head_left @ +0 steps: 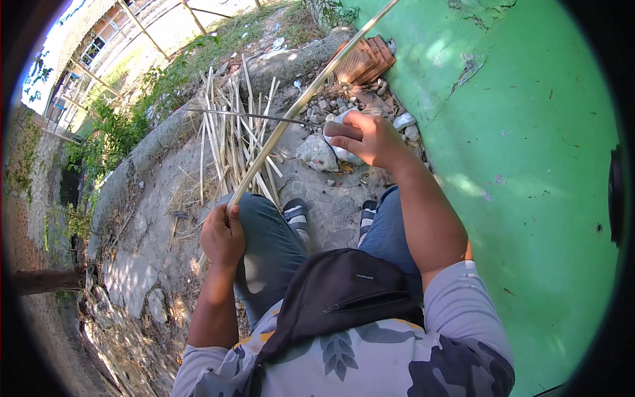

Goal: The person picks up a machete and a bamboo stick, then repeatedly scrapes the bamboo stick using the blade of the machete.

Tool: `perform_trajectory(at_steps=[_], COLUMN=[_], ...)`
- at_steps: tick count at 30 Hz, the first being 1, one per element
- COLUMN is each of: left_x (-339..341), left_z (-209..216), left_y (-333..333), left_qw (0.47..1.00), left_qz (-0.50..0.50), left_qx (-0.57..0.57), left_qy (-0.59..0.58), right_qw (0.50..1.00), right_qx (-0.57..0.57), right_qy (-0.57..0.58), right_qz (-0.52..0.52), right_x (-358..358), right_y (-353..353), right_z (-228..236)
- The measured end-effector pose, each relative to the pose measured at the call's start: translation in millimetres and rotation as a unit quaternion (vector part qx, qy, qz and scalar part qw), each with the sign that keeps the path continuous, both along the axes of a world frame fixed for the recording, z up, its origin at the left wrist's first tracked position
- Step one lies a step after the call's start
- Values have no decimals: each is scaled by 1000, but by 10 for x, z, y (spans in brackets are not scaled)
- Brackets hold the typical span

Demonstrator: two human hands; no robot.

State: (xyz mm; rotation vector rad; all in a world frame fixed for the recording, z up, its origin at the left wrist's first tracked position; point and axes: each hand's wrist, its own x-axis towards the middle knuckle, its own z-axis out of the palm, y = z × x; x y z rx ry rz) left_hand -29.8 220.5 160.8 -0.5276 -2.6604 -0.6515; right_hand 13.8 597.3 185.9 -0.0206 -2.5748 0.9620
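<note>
My left hand (222, 234) is closed around the lower end of a long pale bamboo strip (270, 142), beside my left knee. The strip slants up and away to the right, past the top of the view. In my right hand (368, 139) is a knife, gripped by its handle, which my fingers mostly hide. Its thin dark blade (258, 116) points left and crosses the strip; whether it touches the strip I cannot tell.
A pile of split bamboo strips (228, 126) lies ahead on the stone ground. Rocks (317, 153), gravel and stacked clay tiles (368, 61) are near the green surface (522, 172) on the right. A low stone edge (142, 155) curves along the left.
</note>
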Motion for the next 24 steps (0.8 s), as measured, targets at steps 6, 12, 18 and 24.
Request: perform_trajectory(at_steps=[6,12,18,24], left_x=[2,-14,-24,-24], left_z=[-35,-52,-99,-85], left_y=[-9,-12,-61,-54], left_qw=[1000,1000,998,999], left_qz=[15,21,20,12], left_qx=[2,17,54,42], left_qy=[6,-1,7,11], right_qw=[998,999,982,998], right_qx=[51,49,170,60], right_qy=[-28,-12,64,1], right_qz=[2,13,48,-24], right_x=[11,-6,-79,-60], right_y=[-110,-221,-311,-264], right_z=[112,92,-52,44])
